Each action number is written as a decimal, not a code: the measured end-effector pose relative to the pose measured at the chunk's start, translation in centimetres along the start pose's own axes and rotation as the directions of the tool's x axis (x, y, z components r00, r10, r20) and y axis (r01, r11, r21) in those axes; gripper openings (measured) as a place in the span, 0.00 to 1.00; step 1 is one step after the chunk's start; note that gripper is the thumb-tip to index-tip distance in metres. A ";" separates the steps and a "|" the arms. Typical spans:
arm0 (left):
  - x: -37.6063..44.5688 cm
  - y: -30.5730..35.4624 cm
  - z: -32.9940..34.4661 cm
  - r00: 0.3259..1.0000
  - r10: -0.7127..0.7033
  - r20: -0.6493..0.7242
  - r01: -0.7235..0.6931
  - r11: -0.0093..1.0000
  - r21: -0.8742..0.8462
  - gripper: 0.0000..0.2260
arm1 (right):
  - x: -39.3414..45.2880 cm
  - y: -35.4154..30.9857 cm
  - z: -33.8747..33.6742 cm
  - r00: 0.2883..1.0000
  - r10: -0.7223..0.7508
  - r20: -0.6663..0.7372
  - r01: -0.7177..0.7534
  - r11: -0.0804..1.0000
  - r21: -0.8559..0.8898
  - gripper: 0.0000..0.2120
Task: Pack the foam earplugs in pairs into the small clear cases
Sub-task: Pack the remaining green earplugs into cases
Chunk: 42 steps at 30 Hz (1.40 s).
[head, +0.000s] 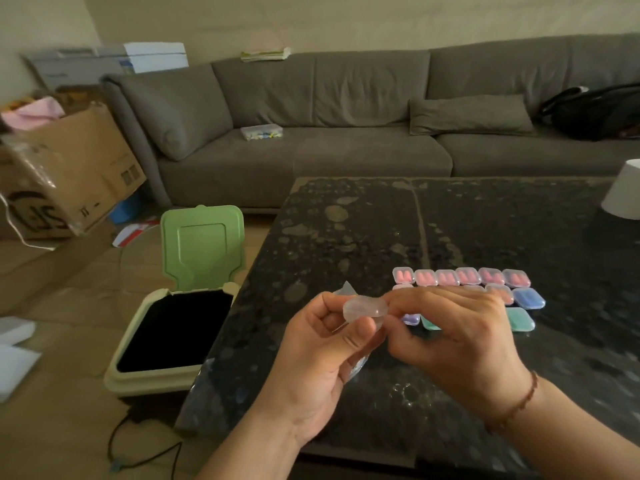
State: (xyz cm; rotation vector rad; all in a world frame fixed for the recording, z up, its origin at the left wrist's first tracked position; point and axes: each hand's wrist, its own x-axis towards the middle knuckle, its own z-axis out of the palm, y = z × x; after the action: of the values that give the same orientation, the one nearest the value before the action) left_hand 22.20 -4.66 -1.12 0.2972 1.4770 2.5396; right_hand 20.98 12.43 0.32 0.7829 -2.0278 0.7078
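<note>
Both my hands hold one small clear case (365, 308) above the dark stone table (346, 244). My left hand (322, 355) grips it from the left and below, and my right hand (457, 337) pinches its right edge. I cannot tell what is inside the case. Behind my hands lies a row of several closed cases with pink earplugs (460, 277). A second row is partly hidden by my right hand, ending in a blue case (529, 298). Nearer lie green cases (520, 319) and a purple one (410, 319). A scrap of clear plastic (346, 289) lies just past my left hand.
A bin (173, 341) with its green lid (202, 247) raised stands on the floor at the table's left edge. A white object (623, 192) sits at the table's far right. A grey sofa (346, 109) lies beyond, cardboard boxes (69, 174) to the left, a cable (138, 455) on the floor.
</note>
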 end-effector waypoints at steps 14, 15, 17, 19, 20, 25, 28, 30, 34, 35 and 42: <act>2.7 0.9 -7.7 0.819 0.225 -0.528 0.149 0.805 0.574 0.06 | -0.5 -2.8 1.8 0.574 0.549 0.608 -0.571 0.800 -0.184 0.16; 2.9 0.2 -8.4 0.795 0.306 -0.524 0.180 0.705 0.686 0.06 | -0.8 -3.2 2.2 0.563 0.582 0.587 -0.617 0.768 -0.169 0.19; 3.0 -0.9 -9.2 0.779 0.435 -0.451 0.205 0.503 0.840 0.06 | -1.1 -3.3 3.2 0.540 0.650 0.534 -0.694 0.703 -0.154 0.23; 3.1 -1.7 -9.9 0.796 0.479 -0.370 0.230 0.326 0.917 0.09 | -1.4 -2.5 4.3 0.534 0.686 0.494 -0.756 0.649 -0.084 0.22; 3.0 -1.9 -9.7 0.809 0.463 -0.363 0.284 0.233 0.930 0.09 | -1.5 -1.9 4.7 0.538 0.698 0.473 -0.774 0.631 -0.050 0.20; 2.6 -1.4 -9.0 0.847 0.350 -0.400 0.415 0.036 0.909 0.11 | -1.4 -0.1 5.2 0.622 0.697 0.357 -0.758 0.649 0.054 0.15; 2.4 -0.5 -8.6 0.878 0.213 -0.428 0.435 0.015 0.900 0.16 | -1.4 0.1 4.7 0.704 0.652 0.281 -0.682 0.732 0.008 0.13; 2.2 0.2 -8.3 0.893 0.133 -0.431 0.427 0.059 0.903 0.21 | -1.2 0.3 4.1 0.742 0.621 0.252 -0.638 0.770 -0.017 0.13; 1.9 0.8 -7.8 0.912 0.296 -0.285 0.218 0.239 0.946 0.21 | -0.6 0.6 2.8 0.802 0.562 0.202 -0.581 0.813 0.043 0.12; 1.9 0.8 -7.6 0.906 0.362 -0.220 0.147 0.219 0.965 0.18 | -0.4 0.6 2.5 0.809 0.558 0.183 -0.579 0.811 0.084 0.12; 2.5 1.1 -7.5 0.941 0.311 -0.133 -0.063 0.546 0.835 0.16 | 0.2 -0.1 2.0 0.744 0.595 0.304 -0.665 0.612 0.429 0.14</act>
State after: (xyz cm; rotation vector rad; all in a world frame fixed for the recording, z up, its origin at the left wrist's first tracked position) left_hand 17.70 -10.77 -3.54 0.2385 2.8402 1.8321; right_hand 20.02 10.88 -0.45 0.3585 -2.2719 1.7124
